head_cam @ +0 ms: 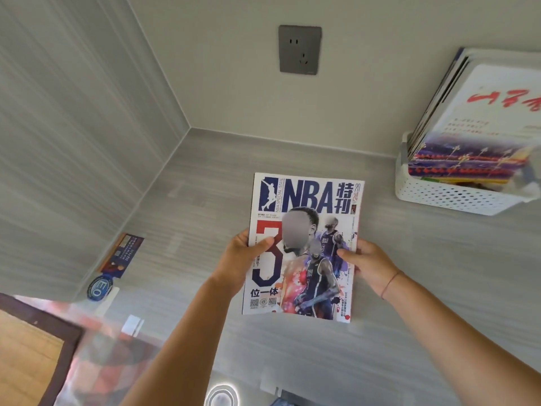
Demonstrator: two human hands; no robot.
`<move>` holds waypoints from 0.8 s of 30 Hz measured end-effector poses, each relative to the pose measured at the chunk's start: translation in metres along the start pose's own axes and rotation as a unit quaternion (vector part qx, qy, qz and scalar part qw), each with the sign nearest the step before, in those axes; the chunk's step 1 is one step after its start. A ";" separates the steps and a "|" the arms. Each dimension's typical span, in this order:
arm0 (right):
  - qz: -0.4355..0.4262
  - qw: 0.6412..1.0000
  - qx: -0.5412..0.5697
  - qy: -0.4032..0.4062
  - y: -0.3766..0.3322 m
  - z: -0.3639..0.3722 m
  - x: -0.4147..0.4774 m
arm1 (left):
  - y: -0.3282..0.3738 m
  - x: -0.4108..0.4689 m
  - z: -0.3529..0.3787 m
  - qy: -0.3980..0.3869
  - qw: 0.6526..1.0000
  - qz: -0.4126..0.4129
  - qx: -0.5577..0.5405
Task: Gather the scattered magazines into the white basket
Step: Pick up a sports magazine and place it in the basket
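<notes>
an nba magazine (304,247) is held face up above the grey floor (409,288), gripped at its 2 side edges: the left hand (248,256) is clamped on the left edge with the thumb laid across the cover, and the right hand (366,262) is clamped on the right edge. the carrying step appears to be in hand. the white basket (445,197) is seen to the right, against the wall, well apart from the magazine, with several magazines (468,127) already stood in it. a swing to the right and a tilt upright are probably called for next. another magazine (123,253) is left lying at the left wall. a grey socket (300,49) is set in the far wall.
</notes>
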State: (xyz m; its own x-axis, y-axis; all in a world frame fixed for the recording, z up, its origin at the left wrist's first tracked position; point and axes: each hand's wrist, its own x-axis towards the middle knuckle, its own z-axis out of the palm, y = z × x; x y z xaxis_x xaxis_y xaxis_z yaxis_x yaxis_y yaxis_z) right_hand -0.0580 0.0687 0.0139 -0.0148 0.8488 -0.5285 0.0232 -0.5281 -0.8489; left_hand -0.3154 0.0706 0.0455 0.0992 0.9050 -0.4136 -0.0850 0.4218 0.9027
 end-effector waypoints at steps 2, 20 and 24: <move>-0.032 0.999 0.019 0.032 -0.005 -0.019 -0.005 | 0.008 0.012 0.010 -0.015 0.995 0.006 0.095; -0.285 0.903 -0.042 0.319 -0.183 -0.281 -0.007 | 0.160 0.130 0.285 -0.053 0.967 0.234 0.089; -0.256 0.906 -0.071 0.330 -0.178 -0.306 0.019 | 0.159 0.153 0.315 0.014 0.967 0.239 0.093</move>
State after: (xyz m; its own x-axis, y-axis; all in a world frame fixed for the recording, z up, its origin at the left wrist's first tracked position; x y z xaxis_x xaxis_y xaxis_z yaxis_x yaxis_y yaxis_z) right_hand 0.2439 0.1861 0.1583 0.5405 0.8358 0.0962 0.3107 -0.0920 -0.9461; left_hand -0.0010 0.2595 0.1634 0.0659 0.9963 0.0543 0.0651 -0.0586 0.9962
